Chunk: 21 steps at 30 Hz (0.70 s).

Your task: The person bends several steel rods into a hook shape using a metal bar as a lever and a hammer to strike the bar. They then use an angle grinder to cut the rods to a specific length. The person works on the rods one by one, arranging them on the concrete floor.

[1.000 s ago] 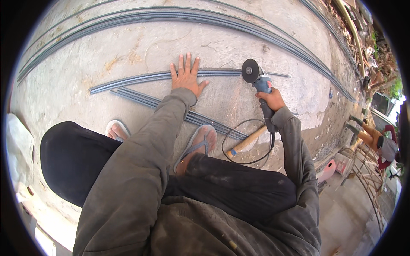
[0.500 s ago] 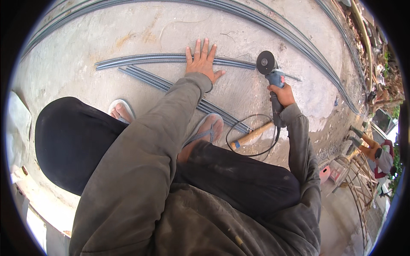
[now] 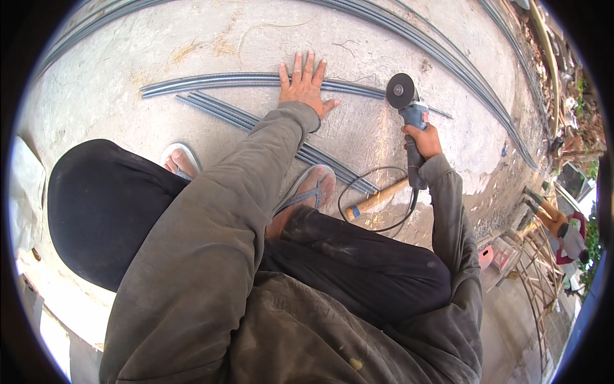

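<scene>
My left hand lies flat, fingers spread, across a bundle of steel rebar on the concrete floor. My right hand is wrapped round the body of a blue and black angle grinder. The grinder's dark disc is at the right part of the bundle, where it hides the bars beneath. Faint orange sparks fly from there toward me. A second bundle of shorter rebar lies slantwise nearer me, passing under my left forearm and by my sandalled foot.
The grinder's black cord loops over a wooden handle-like piece right of my foot. Long rebar curves along the far side. At the far right are a person, a wooden frame and a pink container.
Sparks now show below the disc, where none showed before. The grinder has shifted very slightly; my left hand stays on the bars.
</scene>
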Available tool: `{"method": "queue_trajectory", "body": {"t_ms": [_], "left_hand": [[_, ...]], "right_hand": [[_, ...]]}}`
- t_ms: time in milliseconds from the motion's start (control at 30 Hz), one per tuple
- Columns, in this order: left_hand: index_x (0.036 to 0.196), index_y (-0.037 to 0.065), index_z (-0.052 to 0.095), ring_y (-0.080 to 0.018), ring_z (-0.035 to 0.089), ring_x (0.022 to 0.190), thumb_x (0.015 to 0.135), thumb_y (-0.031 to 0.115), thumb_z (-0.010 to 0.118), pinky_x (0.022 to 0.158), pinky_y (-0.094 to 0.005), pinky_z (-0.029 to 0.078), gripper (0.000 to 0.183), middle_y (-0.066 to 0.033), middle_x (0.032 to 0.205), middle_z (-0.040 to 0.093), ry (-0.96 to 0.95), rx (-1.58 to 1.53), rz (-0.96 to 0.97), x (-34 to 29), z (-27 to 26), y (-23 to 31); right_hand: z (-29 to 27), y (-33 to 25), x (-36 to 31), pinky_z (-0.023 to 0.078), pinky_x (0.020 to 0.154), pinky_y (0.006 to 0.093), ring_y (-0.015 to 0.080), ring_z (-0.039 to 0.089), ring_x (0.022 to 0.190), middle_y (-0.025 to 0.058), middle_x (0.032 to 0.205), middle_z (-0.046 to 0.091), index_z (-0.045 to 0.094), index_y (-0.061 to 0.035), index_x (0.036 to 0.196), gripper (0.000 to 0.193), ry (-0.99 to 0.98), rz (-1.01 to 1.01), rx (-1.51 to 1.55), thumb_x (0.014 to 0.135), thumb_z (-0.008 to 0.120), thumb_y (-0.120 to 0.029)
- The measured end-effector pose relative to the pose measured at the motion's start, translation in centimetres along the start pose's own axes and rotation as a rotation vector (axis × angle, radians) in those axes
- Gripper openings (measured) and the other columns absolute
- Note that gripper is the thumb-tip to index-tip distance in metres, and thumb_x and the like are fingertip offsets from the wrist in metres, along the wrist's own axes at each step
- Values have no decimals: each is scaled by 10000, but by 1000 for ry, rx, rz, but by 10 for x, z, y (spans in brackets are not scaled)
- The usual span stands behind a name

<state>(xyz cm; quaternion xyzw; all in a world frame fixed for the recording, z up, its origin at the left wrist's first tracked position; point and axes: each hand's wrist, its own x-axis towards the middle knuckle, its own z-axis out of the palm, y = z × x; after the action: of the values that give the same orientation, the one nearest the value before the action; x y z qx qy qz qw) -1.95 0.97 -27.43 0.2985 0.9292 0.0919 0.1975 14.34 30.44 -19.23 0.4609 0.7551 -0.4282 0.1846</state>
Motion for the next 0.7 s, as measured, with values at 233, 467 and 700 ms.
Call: {"method": "queue_trajectory", "body": {"t_ms": [233,467,700], "left_hand": [[1670,204,155,-361,-56,1597,902,754,544,1246,-635,-26,1021,-131,1739,24,3,-13,-5,1,1,-1],[1669,193,157,-360,-60,1597,902,741,558,1245,-636,-22,1024,-135,1739,24,6,-18,-4,0,-2,2],[1669,194,155,-360,-49,1597,907,738,554,1245,-638,-19,1018,-136,1738,23,4,-16,-9,-1,-1,0]], "right_hand": [[5,4,-7,543,598,363,212,668,657,138,835,697,680,82,1051,445,-1,23,47,756,802,-228],[4,22,-3,542,545,349,196,643,588,109,772,661,655,74,991,387,30,-28,17,772,802,-209],[6,11,-15,542,524,341,191,635,553,93,739,643,643,66,942,344,16,-15,-7,784,799,-197]]}}
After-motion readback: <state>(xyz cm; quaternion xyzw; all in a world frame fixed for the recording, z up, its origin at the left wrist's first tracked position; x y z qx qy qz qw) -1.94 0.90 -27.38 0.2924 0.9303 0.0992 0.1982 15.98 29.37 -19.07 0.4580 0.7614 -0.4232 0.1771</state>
